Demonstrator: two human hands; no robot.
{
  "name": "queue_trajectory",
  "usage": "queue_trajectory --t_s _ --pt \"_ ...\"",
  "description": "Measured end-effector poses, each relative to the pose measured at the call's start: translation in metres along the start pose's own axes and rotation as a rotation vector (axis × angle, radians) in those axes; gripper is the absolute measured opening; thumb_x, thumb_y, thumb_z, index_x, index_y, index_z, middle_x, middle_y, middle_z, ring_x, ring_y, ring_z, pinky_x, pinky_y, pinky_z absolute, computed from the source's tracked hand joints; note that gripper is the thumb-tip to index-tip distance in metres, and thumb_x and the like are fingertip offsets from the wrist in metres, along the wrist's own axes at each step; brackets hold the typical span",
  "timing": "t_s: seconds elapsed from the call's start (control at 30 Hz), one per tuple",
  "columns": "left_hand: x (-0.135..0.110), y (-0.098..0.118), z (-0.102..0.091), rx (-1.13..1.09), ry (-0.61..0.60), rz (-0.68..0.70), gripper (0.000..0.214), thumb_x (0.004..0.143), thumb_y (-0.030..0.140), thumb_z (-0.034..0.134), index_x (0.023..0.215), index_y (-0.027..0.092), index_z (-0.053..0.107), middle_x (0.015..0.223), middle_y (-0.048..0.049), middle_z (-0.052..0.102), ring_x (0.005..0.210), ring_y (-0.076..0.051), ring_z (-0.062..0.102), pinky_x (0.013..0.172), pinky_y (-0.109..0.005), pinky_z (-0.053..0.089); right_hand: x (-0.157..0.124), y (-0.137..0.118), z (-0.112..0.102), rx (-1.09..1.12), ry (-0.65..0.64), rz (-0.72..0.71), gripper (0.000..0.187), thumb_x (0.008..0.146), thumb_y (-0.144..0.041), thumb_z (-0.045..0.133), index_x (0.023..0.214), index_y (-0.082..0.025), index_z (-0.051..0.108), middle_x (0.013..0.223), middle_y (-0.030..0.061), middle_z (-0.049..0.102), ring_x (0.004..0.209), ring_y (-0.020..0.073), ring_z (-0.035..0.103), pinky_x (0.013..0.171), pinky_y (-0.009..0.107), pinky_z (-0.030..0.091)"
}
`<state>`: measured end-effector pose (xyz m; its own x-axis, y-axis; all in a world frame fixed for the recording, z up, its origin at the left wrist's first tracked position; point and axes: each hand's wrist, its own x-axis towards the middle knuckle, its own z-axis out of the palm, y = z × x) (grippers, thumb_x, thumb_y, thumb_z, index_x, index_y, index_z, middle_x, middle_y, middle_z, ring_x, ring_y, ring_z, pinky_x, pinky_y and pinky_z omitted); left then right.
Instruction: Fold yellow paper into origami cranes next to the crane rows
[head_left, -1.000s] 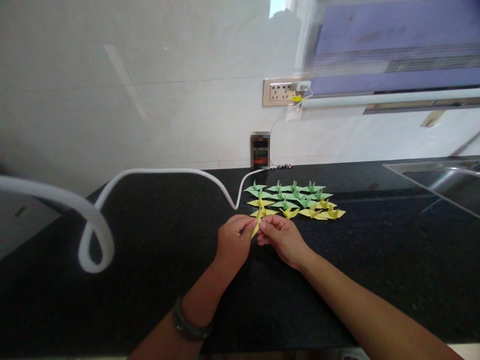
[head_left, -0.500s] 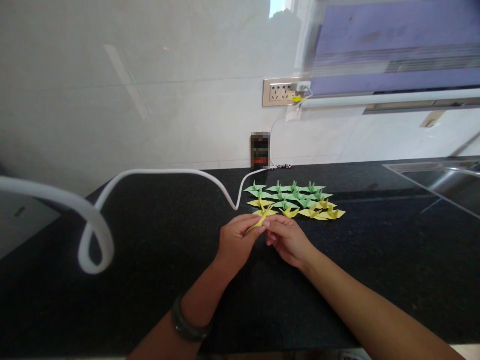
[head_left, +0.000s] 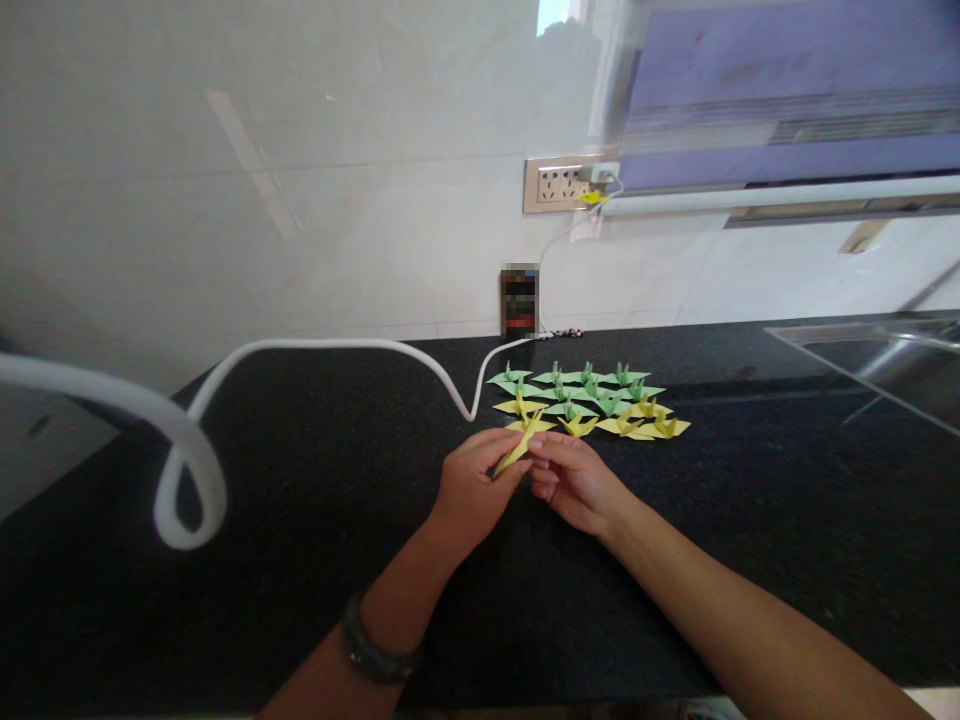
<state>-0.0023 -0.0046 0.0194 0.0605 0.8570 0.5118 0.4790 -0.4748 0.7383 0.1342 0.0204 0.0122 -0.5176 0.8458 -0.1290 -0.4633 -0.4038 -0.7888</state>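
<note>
Between my two hands, above the dark counter, is a yellow folded paper crane [head_left: 517,455], narrow and tilted up to the right. My left hand [head_left: 474,482] pinches it from the left, thumb below and fingers behind. From the other side, the thumb and forefinger of my right hand [head_left: 576,478] close on its edge; the remaining fingers curl beneath. Just beyond the hands, green paper cranes [head_left: 590,378] stand in rows, with several yellow paper cranes [head_left: 624,427] in front of them and at their left. One yellow crane is partly hidden behind the held paper.
A thick white cable [head_left: 337,343] loops over the left of the black counter [head_left: 300,560]. A small pixelated object [head_left: 519,302] leans against the wall below a socket panel [head_left: 555,186] with a plugged-in charger. At the right is a metal sink [head_left: 900,365].
The yellow crane has turned slightly, showing more of its flat side. My left thumb has dropped lower and my right fingers have shifted a little on the paper.
</note>
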Motion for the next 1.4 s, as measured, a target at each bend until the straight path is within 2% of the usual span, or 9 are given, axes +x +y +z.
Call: queue_trajectory --t_s 0.17,0.3,0.37,0.47,0.57,0.67,0.83,1.03,1.4 --pt "0.0 -0.003 0.0 0.06 -0.023 0.059 0.029 0.072 0.014 0.048 0.097 0.021 0.061 0.099 -0.0058 0.061 0.092 -0.016 0.054 0.084 -0.029 0.041 0.001 0.001 0.0 -0.028 0.011 -0.019 0.015 0.067 -0.029 0.06 0.065 -0.016 0.052 0.047 -0.0078 0.028 0.04 0.004 0.023 0.038 0.016 0.028" --pt "0.001 -0.004 -0.001 0.069 -0.021 0.03 0.027 0.075 0.015 0.044 0.094 0.019 0.062 0.096 -0.0065 0.062 0.091 -0.016 0.054 0.084 -0.029 0.04 0.002 0.005 -0.001 -0.215 0.052 -0.102 0.018 0.07 -0.033 0.056 0.066 -0.017 0.051 0.048 -0.0071 0.031 0.04 0.0048 0.026 0.039 0.018 0.029" --pt "0.001 -0.005 -0.001 0.041 -0.015 -0.04 0.024 0.075 0.02 0.045 0.091 0.019 0.063 0.094 -0.0067 0.062 0.089 -0.017 0.055 0.082 -0.03 0.042 0.002 0.005 -0.002 -0.442 0.15 -0.232 0.019 0.07 -0.035 0.055 0.066 -0.016 0.052 0.05 -0.0056 0.036 0.042 0.0059 0.029 0.04 0.02 0.03" --pt "0.001 -0.007 0.0 -0.08 -0.049 -0.248 0.025 0.074 0.029 0.047 0.089 0.017 0.063 0.083 -0.007 0.063 0.075 -0.017 0.058 0.066 -0.029 0.047 -0.003 -0.004 -0.002 -0.908 0.354 -0.595 0.015 0.068 -0.031 0.058 0.066 -0.017 0.053 0.058 -0.0019 0.044 0.052 0.0094 0.039 0.051 0.024 0.036" --pt "0.002 -0.007 0.0 -0.246 -0.105 -0.439 0.029 0.072 0.034 0.049 0.089 0.013 0.062 0.073 -0.0064 0.062 0.06 -0.015 0.057 0.051 -0.025 0.047 -0.007 -0.017 -0.004 -1.233 0.277 -0.878 0.015 0.068 -0.025 0.059 0.082 -0.02 0.058 0.084 0.005 0.052 0.082 0.0178 0.047 0.073 0.033 0.038" --pt "0.004 -0.004 -0.002 -0.347 -0.165 -0.498 0.03 0.07 0.034 0.052 0.086 0.011 0.061 0.068 -0.0052 0.06 0.054 -0.012 0.054 0.046 -0.022 0.044 -0.005 -0.022 -0.007 -1.361 0.06 -0.888 0.018 0.073 -0.019 0.053 0.091 -0.021 0.058 0.086 0.0053 0.056 0.086 0.0177 0.048 0.078 0.035 0.036" --pt "0.006 -0.003 -0.002 -0.463 -0.158 -0.586 0.026 0.064 0.032 0.059 0.077 0.01 0.06 0.058 -0.0013 0.057 0.047 -0.008 0.049 0.046 -0.02 0.042 0.0 -0.016 -0.01 -1.276 0.017 -0.805 0.01 0.076 -0.017 0.049 0.078 -0.02 0.059 0.072 0.003 0.057 0.072 0.0142 0.051 0.068 0.03 0.04" --pt "0.005 -0.004 -0.002 -0.545 -0.151 -0.616 0.024 0.061 0.031 0.062 0.073 0.01 0.059 0.059 -0.0013 0.057 0.048 -0.008 0.051 0.048 -0.021 0.043 -0.001 -0.015 -0.009 -1.221 0.022 -0.812 0.01 0.074 -0.015 0.051 0.078 -0.019 0.059 0.069 0.0019 0.056 0.068 0.0128 0.052 0.064 0.028 0.041" --pt "0.003 -0.01 -0.003 -0.729 -0.243 -0.675 0.021 0.065 0.028 0.06 0.075 0.01 0.056 0.06 -0.0003 0.054 0.048 -0.006 0.049 0.048 -0.02 0.042 -0.004 -0.021 -0.015 -1.44 -0.178 -0.934 0.025 0.072 -0.009 0.046 0.088 -0.021 0.062 0.077 0.0038 0.057 0.07 0.0126 0.052 0.06 0.025 0.043"
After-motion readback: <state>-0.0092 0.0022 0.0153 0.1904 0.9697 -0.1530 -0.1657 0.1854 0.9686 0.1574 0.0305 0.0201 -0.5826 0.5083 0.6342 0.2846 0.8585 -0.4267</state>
